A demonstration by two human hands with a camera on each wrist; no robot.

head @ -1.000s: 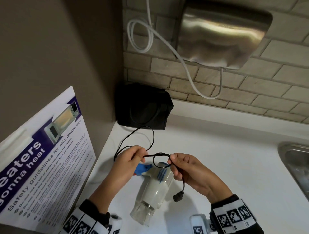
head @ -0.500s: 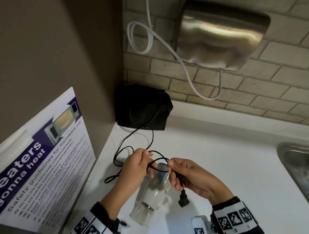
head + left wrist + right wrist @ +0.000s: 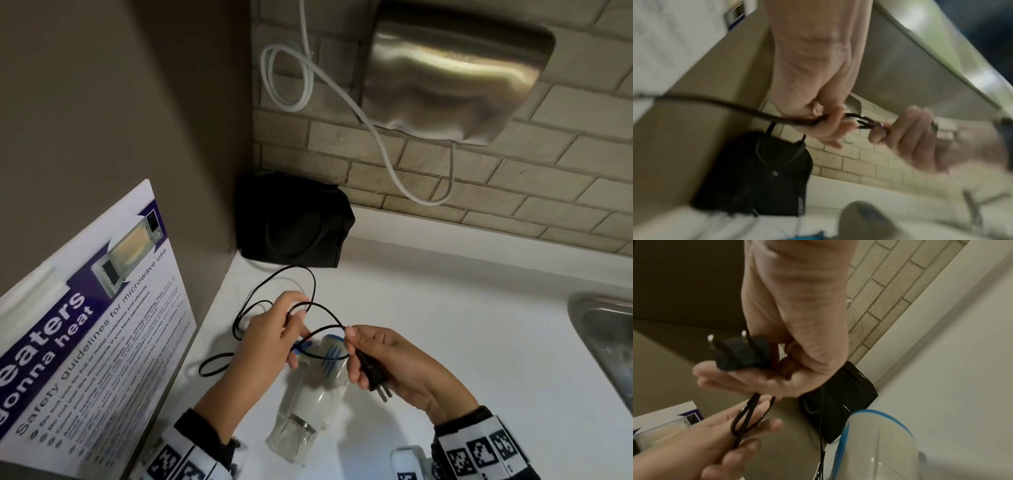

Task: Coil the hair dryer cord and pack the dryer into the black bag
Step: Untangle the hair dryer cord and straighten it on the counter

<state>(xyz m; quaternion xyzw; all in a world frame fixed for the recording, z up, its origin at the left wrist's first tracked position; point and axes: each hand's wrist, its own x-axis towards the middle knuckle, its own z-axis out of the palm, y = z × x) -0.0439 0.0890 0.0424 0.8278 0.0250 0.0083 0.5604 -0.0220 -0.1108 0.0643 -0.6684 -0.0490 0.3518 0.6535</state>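
A white hair dryer (image 3: 313, 394) with blue trim lies on the white counter (image 3: 462, 325) below both hands; its rim (image 3: 877, 434) shows in the right wrist view. Its thin black cord (image 3: 310, 284) loops across the counter and up into the hands. My left hand (image 3: 270, 339) pinches loops of cord (image 3: 748, 417) between thumb and fingers. My right hand (image 3: 373, 356) grips the cord at its plug end, with the black plug (image 3: 375, 375) lying against its fingers, prongs (image 3: 725, 337) free. The black bag (image 3: 294, 222) stands in the counter's back corner, beyond the hands.
A microwave safety poster (image 3: 89, 342) leans on the brown wall at the left. A steel hand dryer (image 3: 455, 75) with a white cable (image 3: 298, 78) hangs on the brick wall. A metal sink (image 3: 606, 342) sits at the right.
The plug has gone from hanging below my right hand to lying in its fingers. Another loop of cord is gathered between the hands, and more slack lies on the counter at the left.
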